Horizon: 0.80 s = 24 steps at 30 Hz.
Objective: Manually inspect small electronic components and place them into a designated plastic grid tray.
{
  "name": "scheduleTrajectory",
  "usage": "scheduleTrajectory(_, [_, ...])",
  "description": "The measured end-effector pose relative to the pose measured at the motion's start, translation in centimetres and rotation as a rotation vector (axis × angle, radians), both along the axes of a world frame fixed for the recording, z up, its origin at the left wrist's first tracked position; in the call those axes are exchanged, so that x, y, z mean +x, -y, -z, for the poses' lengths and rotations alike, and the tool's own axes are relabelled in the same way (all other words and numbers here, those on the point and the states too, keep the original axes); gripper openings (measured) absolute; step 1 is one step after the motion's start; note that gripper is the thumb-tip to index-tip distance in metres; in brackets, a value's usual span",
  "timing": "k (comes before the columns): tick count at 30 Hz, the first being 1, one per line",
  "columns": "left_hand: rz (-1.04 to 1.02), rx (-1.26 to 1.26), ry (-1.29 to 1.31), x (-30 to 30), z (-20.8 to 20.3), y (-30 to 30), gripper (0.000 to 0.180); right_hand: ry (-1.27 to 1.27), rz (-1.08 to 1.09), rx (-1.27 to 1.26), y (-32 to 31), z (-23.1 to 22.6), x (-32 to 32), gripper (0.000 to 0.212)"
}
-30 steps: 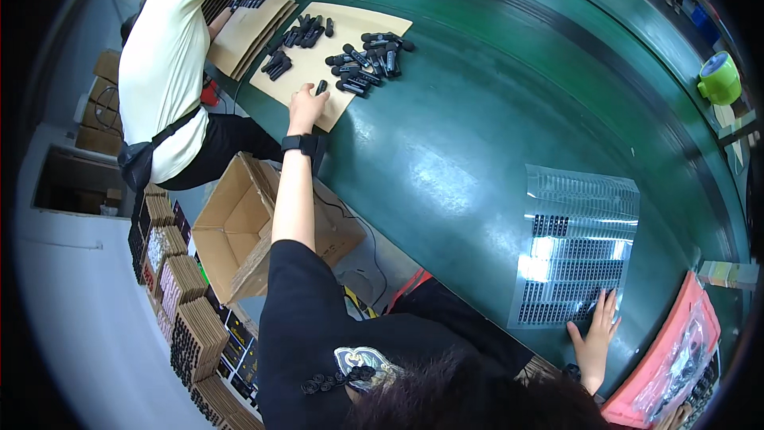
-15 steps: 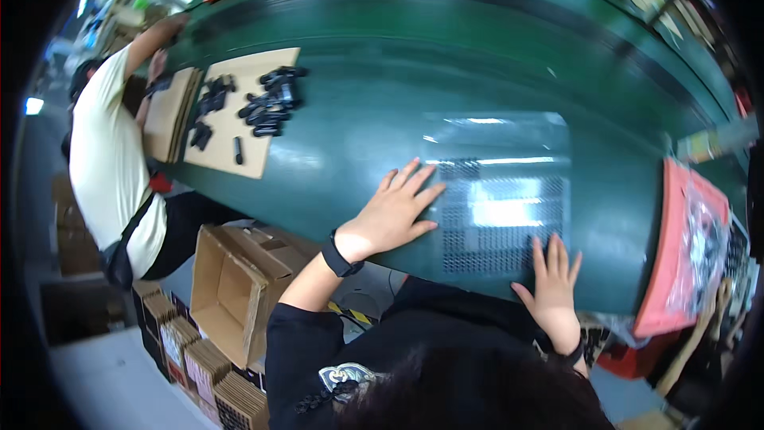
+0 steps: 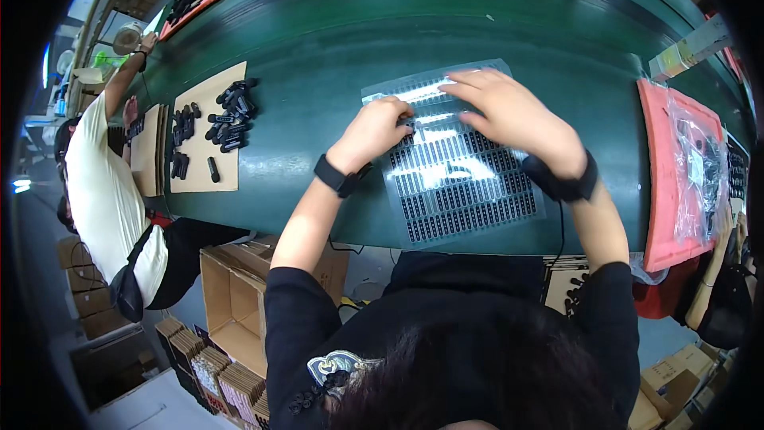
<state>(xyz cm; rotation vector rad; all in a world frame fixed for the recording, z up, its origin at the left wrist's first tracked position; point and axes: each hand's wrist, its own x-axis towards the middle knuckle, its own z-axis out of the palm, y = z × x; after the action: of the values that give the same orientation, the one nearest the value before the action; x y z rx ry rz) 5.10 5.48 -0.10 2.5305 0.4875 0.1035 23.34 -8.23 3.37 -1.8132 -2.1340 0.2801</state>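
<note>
A clear plastic sheet with rows of small black oblong stickers lies on the green table in front of me, slightly turned, with glare on it. My left hand is at its upper left part, fingers curled in and pressed together against the top of the sticker rows. Whatever those fingertips may hold is hidden. My right hand reaches over the upper right of the sheet, fingers stretched out to the left and a little blurred. It covers part of the upper rows.
Black handheld devices lie on a cardboard sheet to the left. Beside it a co-worker reaches to the far side. An open carton stands below the table edge. At right is a pink tray with plastic-wrapped items.
Both hands have moved from the sheet's side and lower edges to its upper part. The left fingers have curled in. The sheet now appears turned and farther left; the view has shifted.
</note>
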Motion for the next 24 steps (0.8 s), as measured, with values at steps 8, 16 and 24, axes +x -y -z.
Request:
scheduleTrajectory(8, [0.052,0.029,0.131,1.2,1.9,0.3,0.015,0.211,0.168,-0.298,-2.3,6.4,-1.8,0.053])
scheduleTrajectory(16, [0.099,-0.043,0.035,3.0,1.9,2.2,0.022,0.211,0.387,-0.304,1.6,6.7,-4.2,0.055])
scheduleTrajectory(24, [0.059,-0.078,0.194,0.3,0.5,1.1,0.033,0.229,0.288,-0.016,1.6,6.5,-4.6,0.076])
